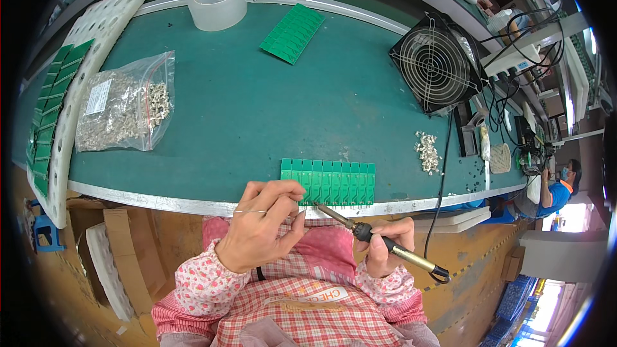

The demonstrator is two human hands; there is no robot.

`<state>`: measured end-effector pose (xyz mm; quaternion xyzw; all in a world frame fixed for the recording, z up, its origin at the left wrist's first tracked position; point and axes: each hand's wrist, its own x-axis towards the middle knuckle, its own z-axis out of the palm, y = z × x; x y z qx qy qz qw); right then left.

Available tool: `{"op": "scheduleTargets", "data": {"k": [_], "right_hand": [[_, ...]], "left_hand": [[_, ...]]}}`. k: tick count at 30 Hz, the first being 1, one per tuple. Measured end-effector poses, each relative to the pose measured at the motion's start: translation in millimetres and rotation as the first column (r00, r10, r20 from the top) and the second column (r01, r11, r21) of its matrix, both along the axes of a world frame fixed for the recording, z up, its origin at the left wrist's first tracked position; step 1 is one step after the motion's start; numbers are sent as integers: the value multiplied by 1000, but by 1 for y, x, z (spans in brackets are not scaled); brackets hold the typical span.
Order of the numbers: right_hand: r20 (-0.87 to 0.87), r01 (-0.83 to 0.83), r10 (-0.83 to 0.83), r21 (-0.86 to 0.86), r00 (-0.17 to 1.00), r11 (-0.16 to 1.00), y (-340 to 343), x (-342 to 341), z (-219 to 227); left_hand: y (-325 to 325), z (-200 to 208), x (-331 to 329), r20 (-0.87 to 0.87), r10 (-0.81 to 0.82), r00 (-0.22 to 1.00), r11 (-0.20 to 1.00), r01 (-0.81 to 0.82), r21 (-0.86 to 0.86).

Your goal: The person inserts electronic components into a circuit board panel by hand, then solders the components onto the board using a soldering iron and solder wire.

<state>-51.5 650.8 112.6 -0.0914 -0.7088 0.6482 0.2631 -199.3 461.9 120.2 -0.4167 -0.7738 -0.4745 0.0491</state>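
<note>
A green circuit board panel, divided into several strips, lies at the near edge of the bench. My right hand is closed round the handle of a soldering iron, whose tip points left and meets the panel's near edge. At the panel's lower left corner, my left hand is pinched on a thin solder wire that runs across its fingers. The wire's far end by the iron tip is too small to make out. Small pins stick out along the panel's near edge.
Toward the back lie another green panel and a clear tape roll. A bag of small metal parts and a white foam tray holding green panels are at left. Right: a black fan, loose metal parts, a cable and a person.
</note>
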Motion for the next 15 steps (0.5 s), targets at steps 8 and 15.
{"op": "scheduleTargets", "data": {"k": [8, 15], "right_hand": [[43, -28, 27, 24, 999, 999, -2, -5, 3], [18, -32, 33, -22, 999, 999, -3, -6, 1]], "left_hand": [[0, -1, 0, -26, -2, 1000, 1000, 1, -16], [1, -2, 0, -28, -1, 1000, 1000, 1, -15]]}}
